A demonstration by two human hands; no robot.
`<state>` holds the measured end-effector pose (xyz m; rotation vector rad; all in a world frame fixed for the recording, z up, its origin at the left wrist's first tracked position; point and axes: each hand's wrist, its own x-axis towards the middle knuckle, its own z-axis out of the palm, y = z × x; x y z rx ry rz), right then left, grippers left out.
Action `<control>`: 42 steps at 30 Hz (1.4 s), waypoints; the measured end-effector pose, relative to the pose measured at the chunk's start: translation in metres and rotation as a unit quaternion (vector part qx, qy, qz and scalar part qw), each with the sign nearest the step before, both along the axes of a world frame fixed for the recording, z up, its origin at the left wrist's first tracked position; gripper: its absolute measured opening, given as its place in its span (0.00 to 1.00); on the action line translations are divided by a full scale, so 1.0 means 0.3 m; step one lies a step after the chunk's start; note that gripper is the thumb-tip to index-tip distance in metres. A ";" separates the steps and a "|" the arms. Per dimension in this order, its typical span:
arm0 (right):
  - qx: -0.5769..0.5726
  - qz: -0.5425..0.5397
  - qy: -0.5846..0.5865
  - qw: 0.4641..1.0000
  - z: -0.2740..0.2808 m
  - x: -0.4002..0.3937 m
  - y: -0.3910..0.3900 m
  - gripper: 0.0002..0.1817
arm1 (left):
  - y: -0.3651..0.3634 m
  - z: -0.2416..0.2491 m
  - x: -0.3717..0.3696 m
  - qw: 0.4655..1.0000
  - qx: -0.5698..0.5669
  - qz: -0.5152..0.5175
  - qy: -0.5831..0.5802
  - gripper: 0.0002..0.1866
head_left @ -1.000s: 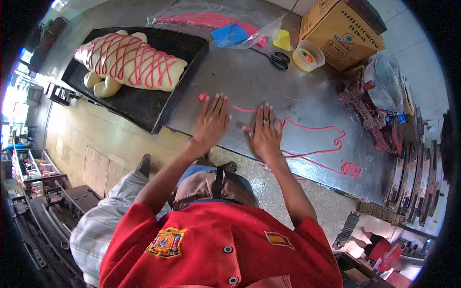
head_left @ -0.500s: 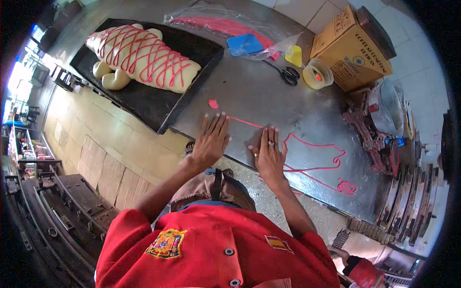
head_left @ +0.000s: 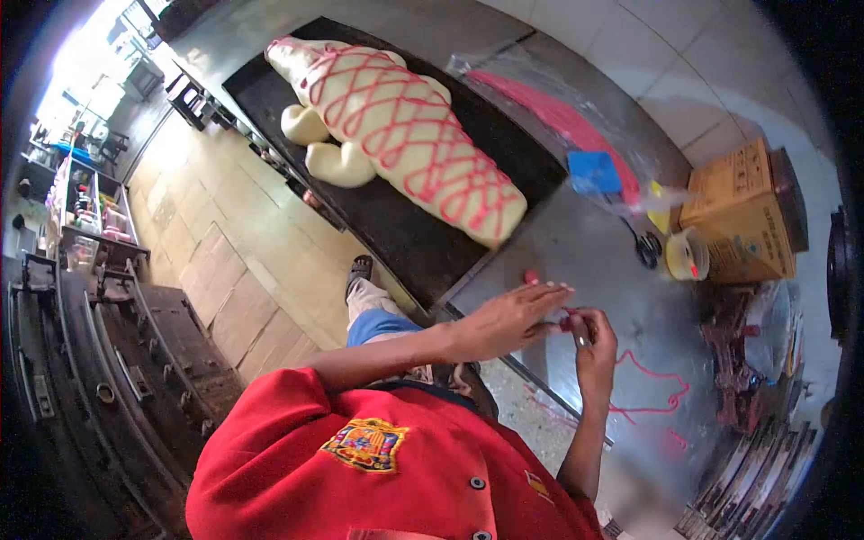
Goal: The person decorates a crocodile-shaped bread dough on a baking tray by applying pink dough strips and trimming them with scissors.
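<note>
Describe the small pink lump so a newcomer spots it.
Find the large black tray holding the latticed dough. Off its right end, on the grey table just beyond the left hand, sits the pink lump: compact, unlike the thin strand farther right.

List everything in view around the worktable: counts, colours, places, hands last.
Table: one, grey, centre
Tray: one, black, on table
Dough figure: one, cream with pink lines, in tray
Lump: one, pink, beside tray
Strand: count unclear, pink, on table, right
Plastic-wrapped bundle: one, pink, beyond tray
Scraper: one, blue, beside bundle
Box: one, brown, right
Tub: one, yellowish, beside box
Flat piece: one, yellow, beside box
Scissors: one pair, black-handled, beside tub
Frame: one, reddish, right
Left hand: one, bare, at table's near edge
Right hand: one, bare, beside left hand
</note>
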<state>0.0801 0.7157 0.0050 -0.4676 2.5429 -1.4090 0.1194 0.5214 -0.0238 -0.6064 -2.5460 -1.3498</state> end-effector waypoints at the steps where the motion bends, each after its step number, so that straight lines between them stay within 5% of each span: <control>1: -0.041 -0.017 -0.038 0.998 0.044 0.010 -0.073 0.08 | -0.059 0.030 -0.014 0.998 0.035 -0.011 -0.052 0.29; 5: -0.119 -0.083 -0.107 0.984 0.157 0.032 -0.441 0.10 | -0.414 0.097 -0.101 0.973 0.143 -0.090 -0.155 0.21; 8: -0.081 -0.070 -0.038 0.994 0.165 0.021 -0.742 0.10 | -0.716 0.112 -0.124 0.955 0.187 -0.116 -0.197 0.13; 11: -0.005 -0.071 0.005 0.997 0.173 0.003 -1.062 0.09 | -1.003 0.117 -0.137 0.986 0.158 -0.001 -0.049 0.10; 16: 0.086 -0.068 0.110 0.988 0.217 -0.048 -1.474 0.16 | -1.371 0.201 -0.118 0.978 0.146 0.075 -0.128 0.10; 18: 0.136 -0.025 0.228 0.964 0.217 -0.080 -1.568 0.16 | -1.457 0.196 -0.114 0.971 0.165 0.103 -0.142 0.12; 27: 0.170 -0.008 0.226 0.959 0.182 -0.133 -1.842 0.08 | -1.733 0.200 -0.126 0.968 0.065 0.227 -0.089 0.12; 32: 0.188 -0.083 0.273 0.940 0.148 -0.183 -1.993 0.10 | -1.878 0.160 -0.232 0.981 0.063 0.178 -0.049 0.12; 39: 0.215 -0.195 0.230 0.929 0.091 -0.290 -2.196 0.10 | -2.043 0.137 -0.397 0.978 0.047 0.090 -0.183 0.20; 42: 0.261 -0.219 0.236 0.910 0.054 -0.329 -2.233 0.10 | -2.076 0.086 -0.453 0.986 0.027 0.071 -0.146 0.20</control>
